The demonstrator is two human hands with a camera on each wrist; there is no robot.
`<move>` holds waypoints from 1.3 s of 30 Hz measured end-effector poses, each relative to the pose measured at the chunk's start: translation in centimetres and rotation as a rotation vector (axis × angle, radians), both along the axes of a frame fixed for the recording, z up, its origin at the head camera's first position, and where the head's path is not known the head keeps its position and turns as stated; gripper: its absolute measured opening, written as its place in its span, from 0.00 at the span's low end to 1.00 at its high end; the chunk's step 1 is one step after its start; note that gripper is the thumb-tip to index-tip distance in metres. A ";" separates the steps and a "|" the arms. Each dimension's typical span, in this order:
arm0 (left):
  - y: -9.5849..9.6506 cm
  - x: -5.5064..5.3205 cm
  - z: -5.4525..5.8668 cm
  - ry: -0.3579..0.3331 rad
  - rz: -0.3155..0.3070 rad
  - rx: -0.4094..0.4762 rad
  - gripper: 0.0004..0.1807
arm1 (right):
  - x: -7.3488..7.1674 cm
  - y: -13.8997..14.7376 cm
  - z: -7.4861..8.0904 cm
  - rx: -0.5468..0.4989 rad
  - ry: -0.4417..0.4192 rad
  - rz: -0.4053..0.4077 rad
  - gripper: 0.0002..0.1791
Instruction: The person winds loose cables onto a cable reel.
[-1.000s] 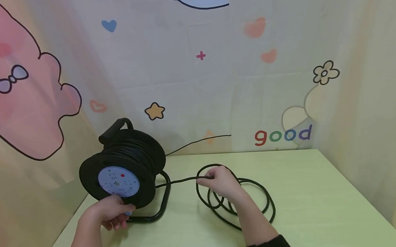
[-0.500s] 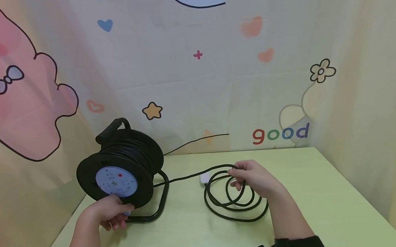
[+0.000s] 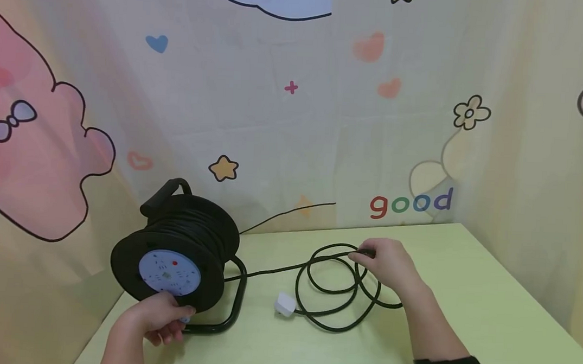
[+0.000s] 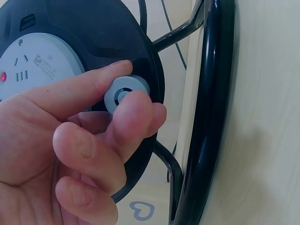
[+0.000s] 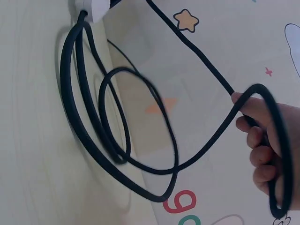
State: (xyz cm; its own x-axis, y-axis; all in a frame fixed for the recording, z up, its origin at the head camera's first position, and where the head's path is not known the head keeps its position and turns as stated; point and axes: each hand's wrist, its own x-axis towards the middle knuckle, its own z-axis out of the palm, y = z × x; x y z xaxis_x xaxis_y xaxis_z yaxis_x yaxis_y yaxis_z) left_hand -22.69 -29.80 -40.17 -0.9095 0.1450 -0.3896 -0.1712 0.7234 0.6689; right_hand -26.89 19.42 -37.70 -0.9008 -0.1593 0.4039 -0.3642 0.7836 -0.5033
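Observation:
A black cable reel [image 3: 192,221] with a pale socket panel [image 3: 169,273] stands at the left on its tube frame [image 3: 239,304]. My left hand [image 3: 156,318] is at the reel's lower front rim; in the left wrist view its thumb and fingers pinch a pale round crank knob [image 4: 126,91]. Farther right, my right hand [image 3: 390,265] grips the black cable [image 3: 278,270], which runs fairly straight back to the reel. Fingers curl round the cable in the right wrist view. Loose loops of cable hang and lie below this hand, ending in a white plug [image 3: 285,305].
The pale green table [image 3: 461,320] reaches to a patterned curtain [image 3: 274,127] at the back and sides. A carrying handle [image 3: 166,195] sticks up from the reel's top. A thin dark line [image 3: 290,209] shows on the curtain behind the reel.
My right hand has moved to the right along with the cable. The loops have shifted, and the white plug now lies in view left of them. My left hand stays at the knob.

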 end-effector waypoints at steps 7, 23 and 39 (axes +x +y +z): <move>0.0 0.1 -0.3 -0.004 0.003 -0.001 0.23 | 0.3 0.4 -0.3 0.101 0.023 -0.165 0.23; -0.3 0.1 -0.1 0.011 0.032 -0.015 0.22 | -0.5 0.3 -0.4 -0.034 0.074 -0.014 0.08; -1.7 0.2 -0.3 0.039 0.076 0.026 0.22 | -0.3 -1.4 -0.5 -0.071 0.093 0.024 0.08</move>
State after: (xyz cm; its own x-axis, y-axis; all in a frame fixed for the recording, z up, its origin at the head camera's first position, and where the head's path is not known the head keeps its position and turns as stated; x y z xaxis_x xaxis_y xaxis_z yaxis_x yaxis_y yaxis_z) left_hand -22.49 -31.53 -40.43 -0.9326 0.0842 -0.3510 -0.1988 0.6917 0.6943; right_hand -27.21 18.04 -38.24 -0.8553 -0.1488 0.4964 -0.4304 0.7376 -0.5204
